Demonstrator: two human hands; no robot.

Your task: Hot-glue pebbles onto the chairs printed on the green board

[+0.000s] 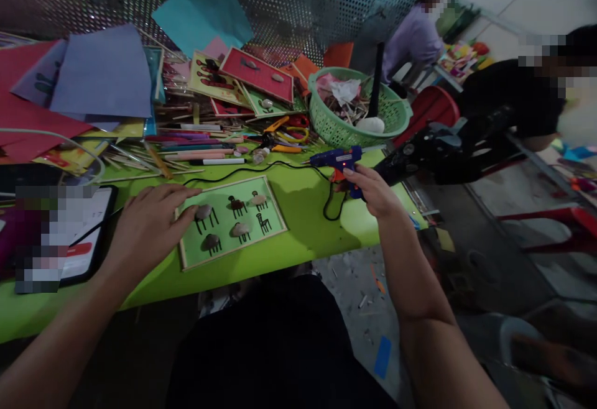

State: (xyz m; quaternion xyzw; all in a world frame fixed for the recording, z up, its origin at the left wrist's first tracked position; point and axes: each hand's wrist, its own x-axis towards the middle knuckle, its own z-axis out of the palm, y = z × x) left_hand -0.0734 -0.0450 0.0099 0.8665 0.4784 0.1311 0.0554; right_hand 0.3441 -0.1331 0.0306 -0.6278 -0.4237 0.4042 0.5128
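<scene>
A green picture board (224, 250) with a thin wooden frame lies on the green table near its front edge. Several stones sit on it above drawn black legs, and one drawn chair at the right bears no stone. My left hand (152, 222) rests at the board's left side, thumb and fingers apart, fingertips on its upper left corner. To the right, my right hand (372, 190) is closed around the handle of a blue glue gun (338, 158) with a red light. Its nozzle points left, and a black cord runs from it over the table.
Behind the board lie pens (209, 154), sticks, scissors and framed pictures (259, 73). A green basket (321, 114) stands at the back right, coloured paper (105, 73) and a tablet (86, 235) at left. Two other people are at the upper right.
</scene>
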